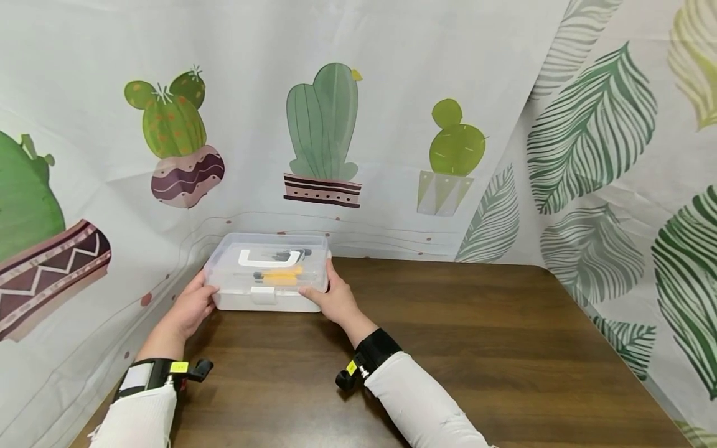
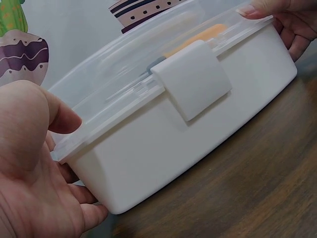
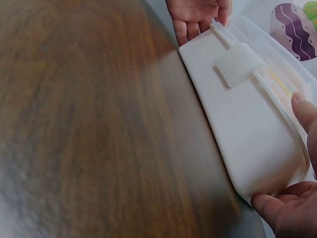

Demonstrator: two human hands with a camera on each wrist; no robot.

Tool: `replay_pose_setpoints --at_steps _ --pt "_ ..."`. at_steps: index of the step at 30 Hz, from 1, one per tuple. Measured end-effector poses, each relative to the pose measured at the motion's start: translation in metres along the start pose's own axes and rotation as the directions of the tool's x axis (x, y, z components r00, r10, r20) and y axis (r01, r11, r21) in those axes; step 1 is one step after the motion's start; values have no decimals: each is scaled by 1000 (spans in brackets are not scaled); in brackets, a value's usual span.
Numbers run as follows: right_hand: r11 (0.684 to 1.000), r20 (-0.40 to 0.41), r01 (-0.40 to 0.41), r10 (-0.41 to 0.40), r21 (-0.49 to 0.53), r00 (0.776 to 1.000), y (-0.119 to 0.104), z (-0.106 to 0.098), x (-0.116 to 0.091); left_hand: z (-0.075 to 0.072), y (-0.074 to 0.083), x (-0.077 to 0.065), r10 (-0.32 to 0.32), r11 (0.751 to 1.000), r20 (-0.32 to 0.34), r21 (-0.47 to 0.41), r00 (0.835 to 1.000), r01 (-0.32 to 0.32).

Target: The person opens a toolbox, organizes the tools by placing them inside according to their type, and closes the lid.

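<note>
A white plastic storage box with a clear lid sits at the back left of the wooden table. Its front latch is down over the lid's edge, and a white handle lies on top. Through the lid show yellow-orange tools and some dark pieces, their kind unclear. My left hand grips the box's left end, thumb at the lid edge and fingers along the side. At the opposite end my right hand holds it, thumb on the lid's front and fingers around the side, as the right wrist view shows.
The brown wooden table extends to the right and toward me. Behind it hangs a white cloth printed with cacti, close to the box's back. A leaf-printed cloth borders the right side.
</note>
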State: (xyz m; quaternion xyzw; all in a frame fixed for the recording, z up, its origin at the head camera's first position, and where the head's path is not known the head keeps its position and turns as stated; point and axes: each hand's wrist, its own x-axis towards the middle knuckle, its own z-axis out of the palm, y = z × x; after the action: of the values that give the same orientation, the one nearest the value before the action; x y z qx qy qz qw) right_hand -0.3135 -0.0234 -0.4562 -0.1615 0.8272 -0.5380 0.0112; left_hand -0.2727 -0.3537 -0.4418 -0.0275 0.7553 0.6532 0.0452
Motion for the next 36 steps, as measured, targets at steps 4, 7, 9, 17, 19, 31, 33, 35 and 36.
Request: replay_pose_setpoints --at_steps 4,7,9,17,19,31,33,35,36 --pt "1000 -7 1 -1 2 1000 0 2 0 1 0 0 9 1000 -9 -30 1000 -9" --pt "1000 -7 4 -4 10 1000 -2 2 0 1 -1 1 15 999 -18 -39 1000 -16" --pt "1000 -9 9 -9 19 1000 -3 2 -1 1 -1 2 14 999 -25 -39 1000 -15" --pt "1000 36 11 -11 -3 999 2 5 -1 5 1 2 0 1000 -115 25 993 3" --pt "1000 67 26 -26 -2 997 2 3 -2 7 2 0 0 998 -154 54 988 9" --pt "995 140 80 -87 55 986 18 -46 -29 20 19 -3 153 975 -344 203 926 -86" --pt "997 140 76 -79 27 987 24 -60 -36 23 22 -3 174 963 -357 257 918 -82" --pt "997 127 81 -82 17 988 30 -73 -40 25 26 -5 213 943 -357 320 909 -95" --pt "997 118 77 -78 15 990 33 -79 -43 25 28 -5 239 928 -355 356 904 -106"
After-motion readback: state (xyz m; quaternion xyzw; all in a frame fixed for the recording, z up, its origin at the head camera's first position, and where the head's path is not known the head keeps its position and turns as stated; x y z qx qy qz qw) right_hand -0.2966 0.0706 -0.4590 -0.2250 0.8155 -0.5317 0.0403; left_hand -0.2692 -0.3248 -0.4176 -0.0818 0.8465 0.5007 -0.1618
